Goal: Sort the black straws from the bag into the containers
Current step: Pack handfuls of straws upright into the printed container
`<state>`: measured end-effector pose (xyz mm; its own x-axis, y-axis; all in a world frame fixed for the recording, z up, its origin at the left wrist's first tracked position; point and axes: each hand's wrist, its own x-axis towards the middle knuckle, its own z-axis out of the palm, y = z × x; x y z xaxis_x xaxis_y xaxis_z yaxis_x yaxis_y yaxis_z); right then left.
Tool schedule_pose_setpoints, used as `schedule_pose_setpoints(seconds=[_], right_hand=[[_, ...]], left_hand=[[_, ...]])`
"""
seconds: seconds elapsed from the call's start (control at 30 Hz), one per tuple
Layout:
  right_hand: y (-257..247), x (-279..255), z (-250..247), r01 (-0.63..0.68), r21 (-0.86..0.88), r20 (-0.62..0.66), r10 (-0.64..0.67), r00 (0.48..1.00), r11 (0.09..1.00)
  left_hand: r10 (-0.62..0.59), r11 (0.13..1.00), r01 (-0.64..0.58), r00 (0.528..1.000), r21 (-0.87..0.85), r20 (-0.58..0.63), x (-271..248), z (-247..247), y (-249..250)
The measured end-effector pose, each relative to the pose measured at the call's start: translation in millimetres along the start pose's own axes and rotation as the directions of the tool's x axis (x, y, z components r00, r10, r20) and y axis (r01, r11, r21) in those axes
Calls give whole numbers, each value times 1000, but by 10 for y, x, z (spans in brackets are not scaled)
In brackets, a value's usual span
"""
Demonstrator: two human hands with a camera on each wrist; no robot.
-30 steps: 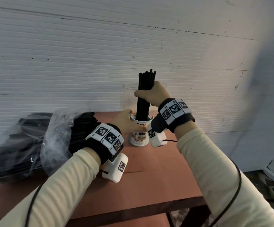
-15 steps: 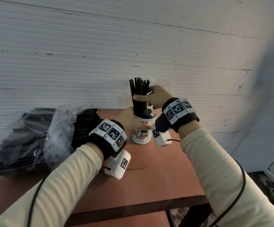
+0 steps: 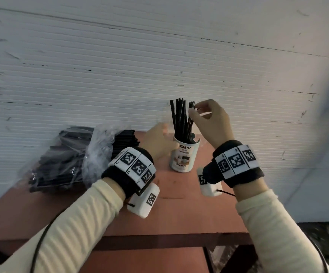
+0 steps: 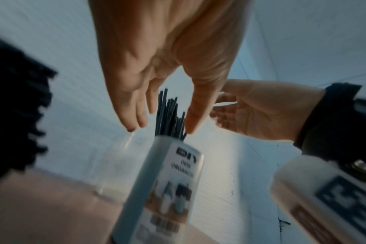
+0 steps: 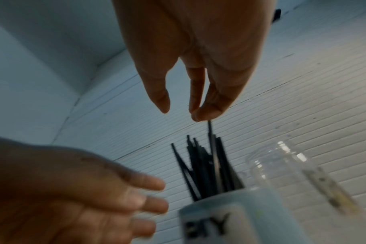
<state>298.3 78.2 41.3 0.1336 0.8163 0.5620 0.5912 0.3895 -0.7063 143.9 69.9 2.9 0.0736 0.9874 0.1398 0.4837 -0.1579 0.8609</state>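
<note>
A white DIY cup (image 3: 184, 154) stands on the red-brown table (image 3: 179, 213), and a loose bunch of black straws (image 3: 181, 119) fans out of it. My right hand (image 3: 194, 109) hovers over the straw tops with relaxed fingers. In the right wrist view its fingertips (image 5: 198, 115) touch the top of one straw (image 5: 210, 132), with the thumb apart. My left hand (image 3: 159, 138) is just left of the cup, blurred. In the left wrist view it is open (image 4: 162, 128), its fingers straight on either side of the straws (image 4: 167, 115) above the cup (image 4: 167, 181).
A clear plastic bag (image 3: 77, 158) full of black straws lies at the table's left. A clear jar (image 5: 282, 165) stands right behind the cup, close to the white ribbed wall. The table's front edge is near my forearms.
My right hand has let go of the straw bundle, which now stands spread in the cup. My left hand has come off the cup and opened.
</note>
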Motion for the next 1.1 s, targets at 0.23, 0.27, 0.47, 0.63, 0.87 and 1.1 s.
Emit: schedule_pose_setpoints(seconds=[0.23, 0.27, 0.47, 0.63, 0.87, 1.1], right_hand=[[-326, -402, 592, -58, 143, 428, -10, 904, 988], [-383, -448, 676, -78, 132, 506, 1, 863, 988], [-596, -664, 1059, 21, -19, 727, -1, 686, 1000], [-574, -668, 1077, 71, -65, 708, -4, 707, 995], [-419, -585, 850, -193, 59, 676, 103, 729, 979], [-461, -764, 948, -255, 134, 698, 92, 710, 958]], left_hand=[[184, 983, -169, 928, 74, -323, -416, -768, -75], [182, 983, -162, 921, 88, -344, -462, -871, -116], [28, 968, 56, 945, 246, -324, -569, -1259, -521], [-95, 950, 133, 985, 283, -144, -659, -1300, -625], [-101, 955, 139, 983, 262, -154, -696, -1346, -624], [-115, 950, 158, 979, 271, -169, -708, -1319, -606]])
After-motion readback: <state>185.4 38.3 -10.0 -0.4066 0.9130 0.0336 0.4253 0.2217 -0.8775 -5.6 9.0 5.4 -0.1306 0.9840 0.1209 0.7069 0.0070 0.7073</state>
